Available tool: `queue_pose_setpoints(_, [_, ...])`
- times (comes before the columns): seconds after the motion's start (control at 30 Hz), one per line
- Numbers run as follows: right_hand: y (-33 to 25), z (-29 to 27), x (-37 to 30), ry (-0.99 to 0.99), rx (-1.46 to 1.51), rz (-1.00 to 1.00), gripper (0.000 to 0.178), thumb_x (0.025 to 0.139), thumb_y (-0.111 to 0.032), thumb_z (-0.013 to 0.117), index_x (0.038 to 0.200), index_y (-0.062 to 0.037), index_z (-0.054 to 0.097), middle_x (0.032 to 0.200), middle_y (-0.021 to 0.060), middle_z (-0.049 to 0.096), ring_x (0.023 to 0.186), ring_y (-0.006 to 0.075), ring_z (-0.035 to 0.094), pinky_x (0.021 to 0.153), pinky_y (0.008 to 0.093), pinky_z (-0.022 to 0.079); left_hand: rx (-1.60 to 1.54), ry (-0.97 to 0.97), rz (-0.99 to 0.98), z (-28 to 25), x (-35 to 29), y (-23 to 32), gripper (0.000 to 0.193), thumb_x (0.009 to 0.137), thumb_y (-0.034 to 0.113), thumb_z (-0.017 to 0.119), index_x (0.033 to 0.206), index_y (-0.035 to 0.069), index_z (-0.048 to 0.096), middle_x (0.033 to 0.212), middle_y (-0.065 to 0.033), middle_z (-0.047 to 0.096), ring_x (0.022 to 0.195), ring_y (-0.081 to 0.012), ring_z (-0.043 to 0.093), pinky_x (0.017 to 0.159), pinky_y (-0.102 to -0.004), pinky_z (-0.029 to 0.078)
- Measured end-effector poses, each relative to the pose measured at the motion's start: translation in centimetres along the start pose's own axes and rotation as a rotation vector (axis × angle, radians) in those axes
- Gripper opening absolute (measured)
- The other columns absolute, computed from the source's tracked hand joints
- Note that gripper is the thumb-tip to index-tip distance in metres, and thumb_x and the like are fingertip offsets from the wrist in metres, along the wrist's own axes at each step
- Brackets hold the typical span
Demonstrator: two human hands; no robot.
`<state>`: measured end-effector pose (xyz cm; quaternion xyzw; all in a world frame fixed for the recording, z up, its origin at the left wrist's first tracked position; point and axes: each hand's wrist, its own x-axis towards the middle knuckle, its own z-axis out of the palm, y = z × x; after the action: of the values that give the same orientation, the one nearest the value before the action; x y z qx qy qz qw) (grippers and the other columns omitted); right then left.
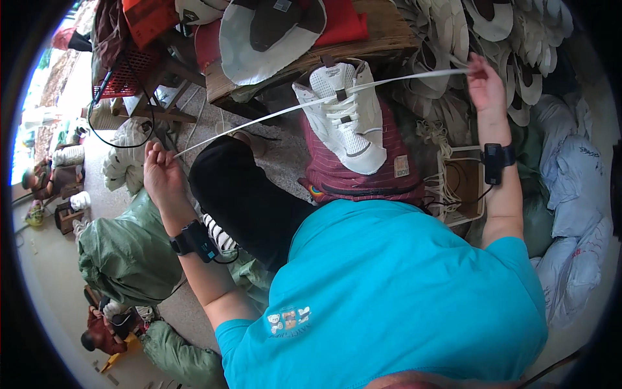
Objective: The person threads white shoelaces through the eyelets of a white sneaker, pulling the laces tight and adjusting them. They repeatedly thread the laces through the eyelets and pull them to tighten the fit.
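A white shoe upper (346, 120) with a mesh toe and dark loops lies on the maroon striped cloth (317, 165) over my lap, toe toward me. Across its tongue runs a long white shoelace (269, 117), pulled nearly straight from side to side. My left hand (163, 170) is closed on one end, out to the left beyond my black-trousered knee. Farther up on the right, my right hand (484, 87) pinches the other part of the lace, slightly blurred. Shorter lace rows (343, 110) cross the upper's front; how the long lace joins them is unclear.
A wooden bench (376, 39) ahead carries a grey-white cut piece (243, 55) and red material. Stacked shoe uppers (447, 32) rise at the far right. A box (463, 185) with laces stands by my right side. Green sacks (129, 249) and other people (103, 324) are leftward.
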<state>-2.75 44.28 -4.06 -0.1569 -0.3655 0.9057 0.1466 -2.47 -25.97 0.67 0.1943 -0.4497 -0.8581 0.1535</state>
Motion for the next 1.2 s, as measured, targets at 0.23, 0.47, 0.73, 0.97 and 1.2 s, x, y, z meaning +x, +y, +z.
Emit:
queue_pose_setpoints(0.23, [0.4, 4.3, -4.5, 0.170, -0.569, -0.207, 0.026, 0.098, -0.011, 0.051, 0.119, 0.0016, 0.056, 0.095, 0.0078, 0.067, 0.057, 0.0026, 0.040, 0.046, 0.0195, 0.030, 0.510, -0.223, 0.170, 8.7, -5.9, -3.2, 0.031, 0.101, 0.011, 0.050, 0.130, 0.000, 0.048, 0.106, -0.0138, 0.069, 0.060, -0.0052, 0.046, 0.056, -0.0189, 0.041])
queue_pose_setpoints(0.47, [9.2, 14.6, -9.0, -0.429, -0.712, -0.067, 0.033, 0.101, -0.015, 0.050, 0.129, 0.0010, 0.043, 0.100, 0.0091, 0.070, 0.063, 0.0022, 0.050, 0.056, 0.0175, 0.040, 0.363, -0.476, -0.191, 15.8, -11.3, -11.7, 0.024, 0.103, 0.014, 0.050, 0.121, -0.001, 0.055, 0.101, -0.0115, 0.069, 0.068, -0.0077, 0.058, 0.065, -0.0194, 0.044])
queue_pose_setpoints(0.73, [11.2, 14.8, -9.5, -0.655, -1.073, 0.063, 0.013, 0.102, -0.017, 0.052, 0.103, -0.0048, 0.058, 0.082, -0.0045, 0.056, 0.069, 0.0013, 0.045, 0.062, 0.0176, 0.038, 0.604, -0.670, -0.215, 15.7, -12.1, -12.8, 0.022, 0.103, 0.021, 0.051, 0.107, 0.002, 0.062, 0.086, -0.0036, 0.068, 0.059, -0.0027, 0.047, 0.054, -0.0171, 0.038])
queue_pose_setpoints(0.97, [10.6, 15.3, -9.9, -0.673, -1.058, 0.075, 0.022, 0.099, -0.022, 0.057, 0.091, -0.0017, 0.064, 0.075, -0.0047, 0.058, 0.072, 0.0034, 0.049, 0.065, 0.0227, 0.042, 0.656, -0.647, -0.272, 15.2, -12.3, -13.0, 0.023, 0.101, 0.022, 0.056, 0.095, 0.003, 0.067, 0.071, 0.0021, 0.062, 0.056, 0.0000, 0.043, 0.049, -0.0164, 0.029])
queue_pose_setpoints(1.2, [10.2, 15.8, -8.9, -0.704, -1.020, 0.317, 0.025, 0.097, -0.020, 0.060, 0.081, -0.0017, 0.064, 0.072, -0.0075, 0.055, 0.069, 0.0023, 0.046, 0.062, 0.0213, 0.040, 0.625, -0.621, -0.405, 16.0, -11.6, -12.8, 0.022, 0.096, 0.022, 0.060, 0.085, 0.004, 0.068, 0.072, 0.0034, 0.061, 0.060, -0.0011, 0.046, 0.053, -0.0181, 0.032])
